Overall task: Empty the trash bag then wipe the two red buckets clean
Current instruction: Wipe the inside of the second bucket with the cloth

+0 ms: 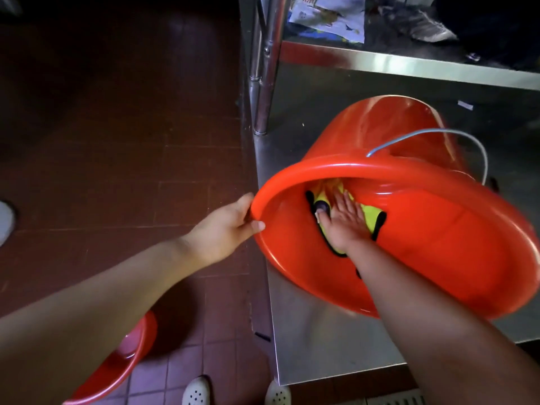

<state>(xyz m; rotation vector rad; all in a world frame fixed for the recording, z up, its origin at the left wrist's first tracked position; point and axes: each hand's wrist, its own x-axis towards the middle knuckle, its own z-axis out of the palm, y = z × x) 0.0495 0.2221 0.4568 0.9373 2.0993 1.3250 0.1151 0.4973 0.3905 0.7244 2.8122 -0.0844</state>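
Red plastic fills most of my view — the red bucket (409, 229) is lying tipped on its side on the steel table (315, 331), mouth turned toward me, its wire handle (455, 138) arching over the upper wall. I am pressing my right hand (346, 226) flat, fingers straight and together, onto a yellow cloth (368, 220) against the inner wall. My left hand (230, 229) is gripping the rim at the table's edge, thumb curled inside. A second red bucket (117, 366) is sitting on the brown tiled floor (131, 171) beneath my left arm, partly hidden by it. Near my white clogs (197, 391) the floor is looking paler. Beyond the bucket a table leg (267, 68) is rising — beside it, a lower shelf is carrying printed paper (330, 19) and a grey shoe (429, 26).
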